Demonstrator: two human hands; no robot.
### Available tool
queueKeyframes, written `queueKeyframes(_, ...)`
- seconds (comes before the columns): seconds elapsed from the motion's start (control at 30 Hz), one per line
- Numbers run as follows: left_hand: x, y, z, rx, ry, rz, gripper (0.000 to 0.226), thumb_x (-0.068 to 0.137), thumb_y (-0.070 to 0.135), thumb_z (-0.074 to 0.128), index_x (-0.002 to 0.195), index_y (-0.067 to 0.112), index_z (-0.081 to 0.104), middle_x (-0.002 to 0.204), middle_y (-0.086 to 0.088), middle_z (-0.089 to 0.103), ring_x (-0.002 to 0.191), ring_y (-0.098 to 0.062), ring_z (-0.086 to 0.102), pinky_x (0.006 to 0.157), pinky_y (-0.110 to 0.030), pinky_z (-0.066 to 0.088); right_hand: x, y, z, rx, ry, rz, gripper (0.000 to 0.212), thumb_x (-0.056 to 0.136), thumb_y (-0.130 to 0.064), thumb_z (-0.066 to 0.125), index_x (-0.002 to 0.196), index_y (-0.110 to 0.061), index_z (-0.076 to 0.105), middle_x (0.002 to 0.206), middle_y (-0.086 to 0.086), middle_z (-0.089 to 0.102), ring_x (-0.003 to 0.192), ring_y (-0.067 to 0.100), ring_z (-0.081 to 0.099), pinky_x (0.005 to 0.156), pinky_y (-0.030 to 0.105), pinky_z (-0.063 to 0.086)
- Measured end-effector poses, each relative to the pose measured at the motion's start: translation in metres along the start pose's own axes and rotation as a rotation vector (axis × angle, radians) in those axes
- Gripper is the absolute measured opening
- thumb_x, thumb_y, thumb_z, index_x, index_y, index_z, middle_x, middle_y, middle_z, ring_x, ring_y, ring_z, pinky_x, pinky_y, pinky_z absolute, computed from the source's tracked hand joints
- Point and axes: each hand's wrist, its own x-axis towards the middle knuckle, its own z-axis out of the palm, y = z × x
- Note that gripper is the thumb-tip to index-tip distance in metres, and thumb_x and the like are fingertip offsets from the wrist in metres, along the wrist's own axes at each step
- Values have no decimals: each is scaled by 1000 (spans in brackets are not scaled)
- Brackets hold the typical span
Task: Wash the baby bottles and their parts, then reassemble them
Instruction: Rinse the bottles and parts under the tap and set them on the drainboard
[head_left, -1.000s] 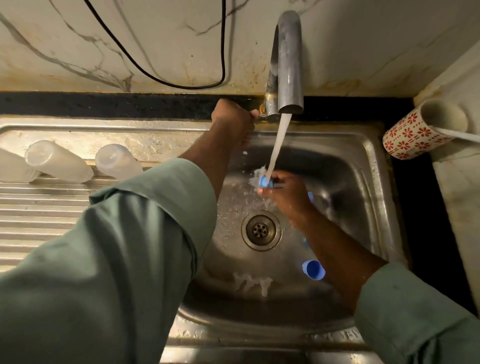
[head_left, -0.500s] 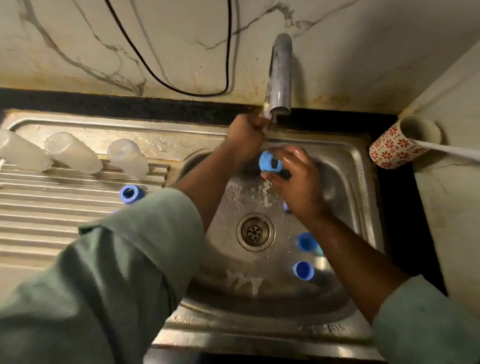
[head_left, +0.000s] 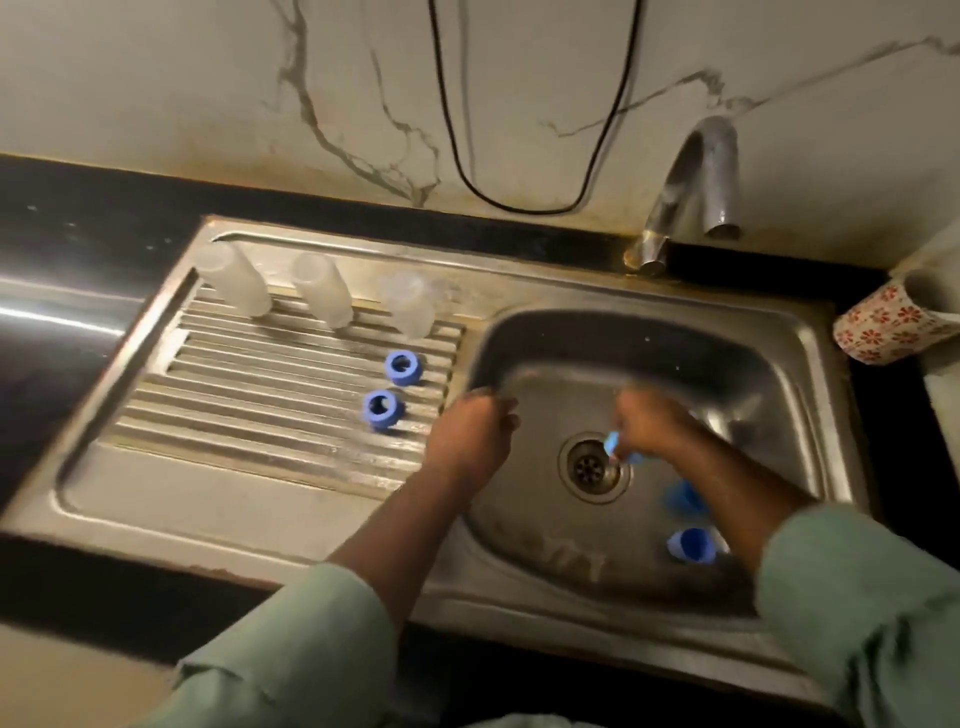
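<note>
Three clear baby bottles (head_left: 235, 285) lie side by side at the back of the steel drainboard (head_left: 249, 415), necks off, and two blue collar rings (head_left: 403, 368) sit on the ribs just in front of them, one nearer the basin than the other (head_left: 383, 409). Those look rinsed and set aside, so I'd judge the bottle bodies finished and the small parts about half done.

Over the basin (head_left: 779, 364), the right hand (head_left: 655, 422) pinches a small blue part (head_left: 613, 443) right above the drain (head_left: 590, 466); motion blur hides exactly what it is. The left hand (head_left: 470, 434) hovers at the basin's left edge with fingers curled; it seems to hold nothing, though the blur leaves some doubt. No water runs from the tap (head_left: 693, 192).

Two more blue caps (head_left: 691, 545) wait on the basin floor by the right forearm, one partly hidden (head_left: 684, 499). I see no teats. By my reckoning those pieces remain to be washed, and all the reassembly is yet to come.
</note>
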Motion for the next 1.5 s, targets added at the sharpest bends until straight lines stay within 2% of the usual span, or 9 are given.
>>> queueKeyframes(0.23, -50, -113, -55, 36, 275, -97, 21, 98, 24, 58, 110, 15, 73, 108, -10, 66, 108, -35, 57, 83, -40, 49, -18, -149, 8, 224, 245, -391, 51, 60, 2, 84, 109, -3, 70, 109, 19, 61, 100, 33, 58, 85, 22, 36)
queueKeyframes(0.33, -54, -167, -73, 192, 138, -211, 33, 96, 23, 58, 128, 18, 61, 124, -7, 58, 118, -31, 53, 91, -38, 45, -16, -214, 25, 153, 168, -493, 48, 65, 2, 80, 112, -4, 69, 112, 17, 63, 106, 31, 57, 92, 27, 36)
queueKeyframes(0.53, -60, -210, -79, 96, -16, -188, 29, 90, 30, 64, 115, 14, 62, 126, -7, 52, 121, -27, 51, 89, -38, 47, -20, -268, 67, 69, 4, -493, 44, 71, -2, 72, 114, -12, 67, 117, 8, 58, 108, 25, 55, 91, 30, 44)
queueKeyframes(0.73, -52, -210, -78, 178, -93, -219, 44, 94, 24, 64, 135, 11, 54, 150, -17, 43, 137, -37, 42, 101, -45, 47, -49, -239, 118, -93, -36, -366, 44, 78, -11, 64, 121, -17, 61, 124, 1, 50, 114, 23, 50, 91, 29, 40)
queueKeyframes(0.87, -51, -202, -84, 228, -139, -216, 42, 94, 21, 65, 133, 8, 54, 147, -22, 45, 134, -41, 44, 104, -47, 46, -52, -241, 126, -122, 2, -381, 52, 82, -13, 61, 133, -21, 54, 127, 0, 50, 119, 23, 47, 98, 29, 38)
queueKeyframes(0.97, -55, -189, -90, 260, -1, -173, 19, 95, 14, 56, 112, 11, 61, 123, -12, 61, 113, -33, 58, 84, -40, 48, -63, -236, 118, -106, 100, -388, 63, 78, -19, 71, 137, -24, 52, 128, 0, 53, 119, 22, 48, 97, 32, 41)
queueKeyframes(1.17, -52, -114, -73, 194, 176, 203, 21, 90, 9, 52, 104, 11, 67, 108, -10, 65, 102, -34, 57, 76, -38, 40, -90, -157, 86, 127, 154, -234, 22, 75, -9, 74, 96, -14, 73, 93, 3, 64, 88, 25, 62, 76, 34, 48)
queueKeyframes(1.3, -44, -50, -24, 121, -13, 308, 27, 96, 12, 52, 117, 11, 68, 119, -11, 64, 113, -32, 57, 89, -39, 47, -99, -71, 75, 105, 29, 64, 16, 77, -8, 73, 88, -18, 74, 92, 0, 69, 89, 19, 65, 77, 28, 49)
queueKeyframes(1.5, -29, 7, 51, 77, -363, 133, 30, 98, 17, 55, 127, 16, 63, 132, -10, 60, 121, -31, 58, 99, -42, 50, -84, 9, 84, 48, -351, 259, 24, 77, -11, 76, 97, -21, 67, 110, 3, 61, 96, 19, 60, 82, 29, 49)
